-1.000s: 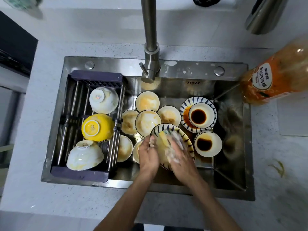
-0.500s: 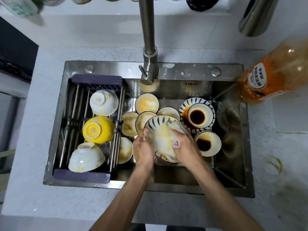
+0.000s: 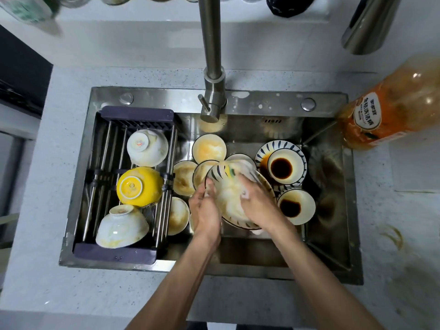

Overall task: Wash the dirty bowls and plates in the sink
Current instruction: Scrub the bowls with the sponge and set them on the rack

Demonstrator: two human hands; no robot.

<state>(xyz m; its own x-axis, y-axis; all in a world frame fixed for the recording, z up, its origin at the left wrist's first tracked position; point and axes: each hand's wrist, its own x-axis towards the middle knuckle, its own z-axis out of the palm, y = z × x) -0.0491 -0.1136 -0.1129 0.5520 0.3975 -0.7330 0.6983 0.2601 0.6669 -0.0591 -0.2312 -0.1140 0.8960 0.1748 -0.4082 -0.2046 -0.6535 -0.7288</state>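
In the head view, a soapy striped plate (image 3: 234, 201) is held tilted above the sink (image 3: 328, 246), gripped at its left rim by the left hand (image 3: 206, 211). A sponge (image 3: 232, 173) is pressed onto it by the right hand (image 3: 258, 203). Soap-slick, the plate could slip onto the dirty bowls (image 3: 282, 168) beneath and chip.

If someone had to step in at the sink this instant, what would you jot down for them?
Left hand grips the left rim of the striped plate, held tilted above the sink.
Right hand presses a sponge onto the plate's soapy face.
Done, it seems: three bowls lie upside down in the purple rack: white, yellow, white.
Left: this plate needs finishing and rinsing. Several stained small dishes lie in the basin, plus two saucers holding dark sauce, one of them sitting on another striped plate.
Detergent bottle lies on the counter to the right.
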